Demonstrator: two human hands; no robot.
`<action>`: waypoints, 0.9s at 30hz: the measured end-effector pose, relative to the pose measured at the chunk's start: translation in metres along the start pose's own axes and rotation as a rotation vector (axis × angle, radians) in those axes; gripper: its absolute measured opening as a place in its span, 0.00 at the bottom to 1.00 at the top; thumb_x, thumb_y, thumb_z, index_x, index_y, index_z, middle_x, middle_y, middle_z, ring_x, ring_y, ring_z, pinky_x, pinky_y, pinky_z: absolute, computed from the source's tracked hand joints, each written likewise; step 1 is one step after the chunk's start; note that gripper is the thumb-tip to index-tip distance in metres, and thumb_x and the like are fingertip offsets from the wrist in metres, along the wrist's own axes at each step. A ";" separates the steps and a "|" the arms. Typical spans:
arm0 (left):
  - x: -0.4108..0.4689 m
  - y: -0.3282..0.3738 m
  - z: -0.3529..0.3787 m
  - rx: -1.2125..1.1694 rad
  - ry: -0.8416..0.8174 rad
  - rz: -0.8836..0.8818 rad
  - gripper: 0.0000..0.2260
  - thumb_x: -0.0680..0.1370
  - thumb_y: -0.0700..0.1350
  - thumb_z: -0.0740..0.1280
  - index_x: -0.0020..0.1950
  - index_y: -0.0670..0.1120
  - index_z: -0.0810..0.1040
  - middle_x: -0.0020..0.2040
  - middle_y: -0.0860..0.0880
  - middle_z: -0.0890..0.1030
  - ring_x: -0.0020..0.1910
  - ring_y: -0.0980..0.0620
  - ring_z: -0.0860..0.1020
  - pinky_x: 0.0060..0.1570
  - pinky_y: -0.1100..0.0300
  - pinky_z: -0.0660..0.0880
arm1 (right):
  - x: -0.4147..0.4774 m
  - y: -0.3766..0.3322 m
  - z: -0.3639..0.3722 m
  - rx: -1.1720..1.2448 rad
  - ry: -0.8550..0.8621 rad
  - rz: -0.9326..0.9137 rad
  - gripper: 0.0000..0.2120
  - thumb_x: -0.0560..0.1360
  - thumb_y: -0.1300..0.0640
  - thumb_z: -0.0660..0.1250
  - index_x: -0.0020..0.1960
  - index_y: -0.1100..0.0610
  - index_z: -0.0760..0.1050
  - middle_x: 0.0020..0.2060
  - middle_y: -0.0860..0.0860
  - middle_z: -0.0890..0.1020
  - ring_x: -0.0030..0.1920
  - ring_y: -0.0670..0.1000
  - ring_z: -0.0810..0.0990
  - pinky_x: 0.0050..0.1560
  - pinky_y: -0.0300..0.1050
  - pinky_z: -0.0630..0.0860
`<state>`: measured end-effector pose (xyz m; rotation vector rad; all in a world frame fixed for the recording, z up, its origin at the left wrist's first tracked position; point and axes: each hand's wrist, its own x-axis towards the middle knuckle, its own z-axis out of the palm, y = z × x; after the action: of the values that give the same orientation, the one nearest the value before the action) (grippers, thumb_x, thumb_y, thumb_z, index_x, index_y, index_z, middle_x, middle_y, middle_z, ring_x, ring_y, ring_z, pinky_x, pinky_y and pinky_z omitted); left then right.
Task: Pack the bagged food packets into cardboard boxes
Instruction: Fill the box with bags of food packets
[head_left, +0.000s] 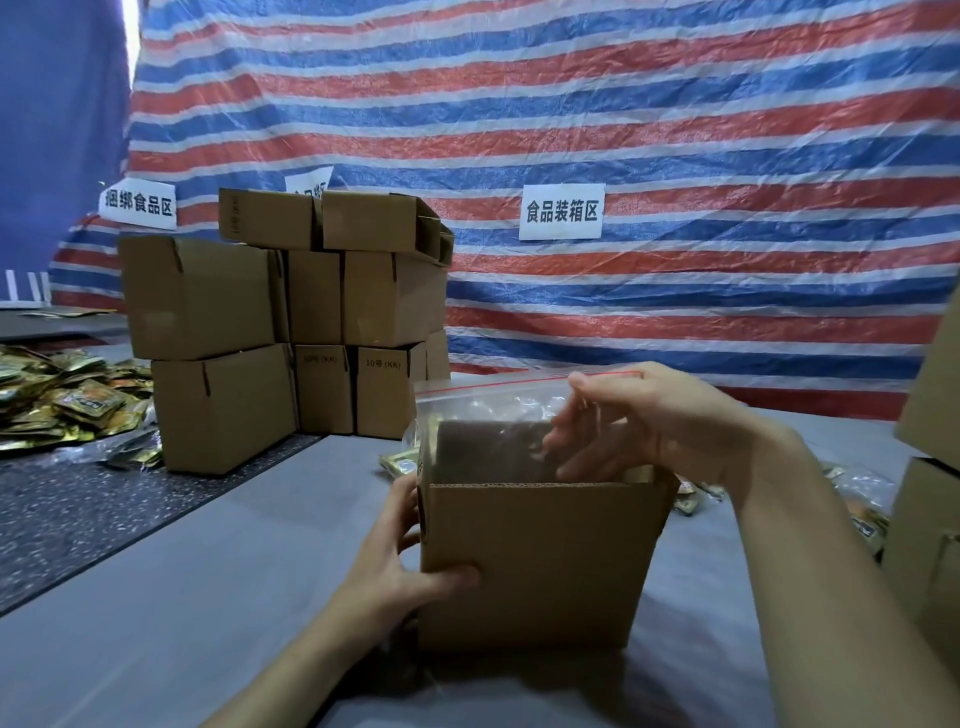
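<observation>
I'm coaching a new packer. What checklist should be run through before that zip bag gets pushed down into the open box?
1. Steady open box: ok, left hand grips its left side.
2. Box top open: ok.
3. Grip on zip bag: ok, right hand holds its top.
4. Bag fully inside: not ok, its top stands above the rim.
5. Bag seal closed: cannot tell.
6. Room left in the box: cannot tell, interior mostly hidden.
</observation>
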<state>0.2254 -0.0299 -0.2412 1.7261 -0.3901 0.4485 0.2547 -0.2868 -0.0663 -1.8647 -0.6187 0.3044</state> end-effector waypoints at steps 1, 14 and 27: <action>0.000 -0.001 0.000 0.015 0.008 0.007 0.42 0.59 0.55 0.82 0.71 0.60 0.70 0.62 0.55 0.82 0.63 0.54 0.79 0.59 0.60 0.76 | -0.001 0.000 -0.001 0.015 0.001 0.023 0.18 0.83 0.48 0.61 0.50 0.62 0.82 0.49 0.60 0.86 0.46 0.62 0.87 0.41 0.48 0.85; 0.001 -0.001 0.002 0.072 0.044 0.006 0.45 0.57 0.58 0.82 0.72 0.58 0.70 0.62 0.54 0.81 0.63 0.54 0.79 0.64 0.54 0.76 | 0.021 0.009 0.023 -0.671 0.310 0.287 0.06 0.74 0.53 0.76 0.47 0.55 0.84 0.41 0.51 0.84 0.44 0.50 0.83 0.44 0.45 0.79; 0.001 0.002 0.002 0.091 0.062 0.021 0.43 0.58 0.59 0.81 0.71 0.56 0.70 0.60 0.58 0.81 0.62 0.55 0.79 0.58 0.67 0.75 | 0.019 -0.007 0.055 -0.813 0.068 0.209 0.23 0.83 0.38 0.52 0.64 0.48 0.80 0.59 0.46 0.81 0.63 0.49 0.78 0.65 0.47 0.70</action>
<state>0.2254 -0.0322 -0.2398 1.7931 -0.3476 0.5408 0.2422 -0.2309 -0.0784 -2.7179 -0.5390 0.1228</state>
